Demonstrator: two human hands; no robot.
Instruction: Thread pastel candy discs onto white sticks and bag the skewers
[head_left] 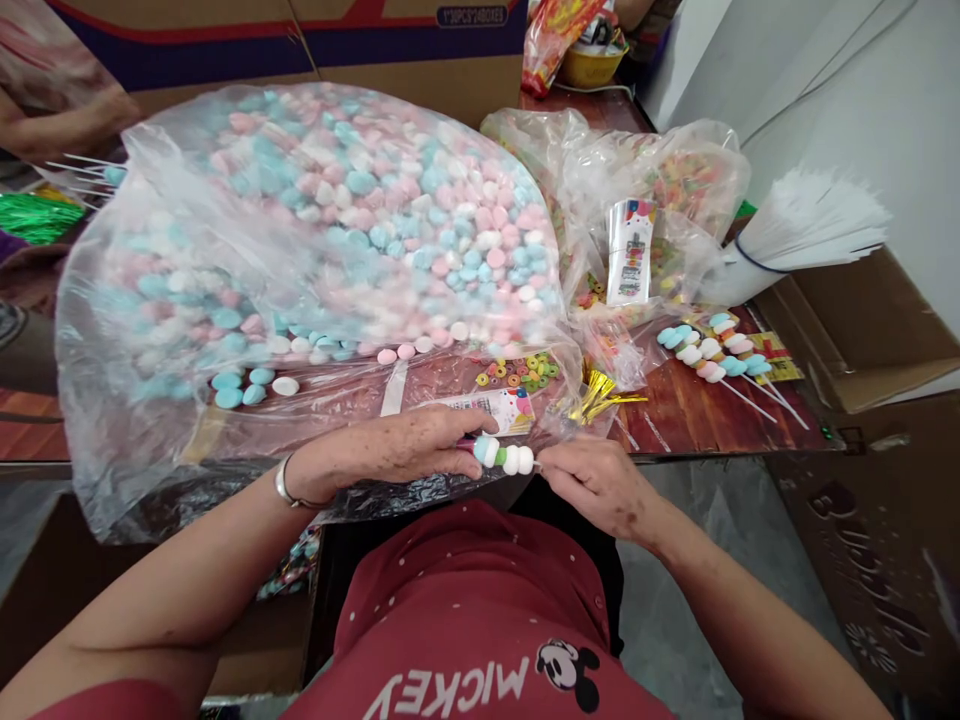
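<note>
Near the table's front edge, a candy skewer (510, 458) with blue, white and green pieces lies level between my hands. My left hand (409, 445) pinches its left end, by the blue piece. The fingers of my right hand (596, 480) are closed at its right end, on the thin stick. Just behind them lie printed cards (510, 408) and small ring candies (517, 372). A large clear bag (315, 230) full of pink, blue and white candies covers much of the table, with loose blue ones (229, 390) at its front.
Finished skewers (712, 348) lie at the right, near gold ties (598, 395). Behind are a bag of ring candies (675, 180), a card stack (630, 250) and a container of white sticks (757, 250). An open carton (862, 320) stands far right. Another person's arm (67, 120) shows at left.
</note>
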